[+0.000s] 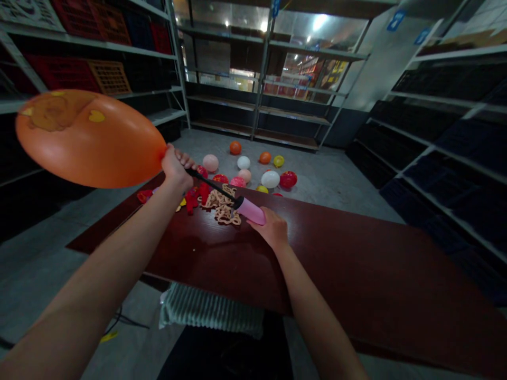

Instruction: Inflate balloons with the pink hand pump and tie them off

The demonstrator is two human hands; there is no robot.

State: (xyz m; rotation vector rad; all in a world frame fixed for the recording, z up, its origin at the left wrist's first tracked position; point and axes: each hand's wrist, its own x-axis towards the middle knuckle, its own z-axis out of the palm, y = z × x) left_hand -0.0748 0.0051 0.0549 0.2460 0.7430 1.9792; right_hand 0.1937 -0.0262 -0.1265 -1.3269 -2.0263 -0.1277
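My left hand (177, 168) is closed around the neck of a big inflated orange balloon (87, 138) with yellow heart prints, held up at the left. The black nozzle of a pink hand pump (250, 209) runs into that same fist. My right hand (271, 228) grips the pump's pink barrel from behind, just above the dark red table (356, 264). Below the pump lies a heap of beige balloon clips (223, 206), with several flat red and yellow uninflated balloons (194, 198) beside it.
Several inflated balloons (270, 179) in orange, white, pink, red and yellow lie on the grey floor beyond the table. Metal shelving (277, 105) lines the back and both sides, with red crates (91, 21) at upper left. A striped cloth (209, 309) hangs under the table's near edge.
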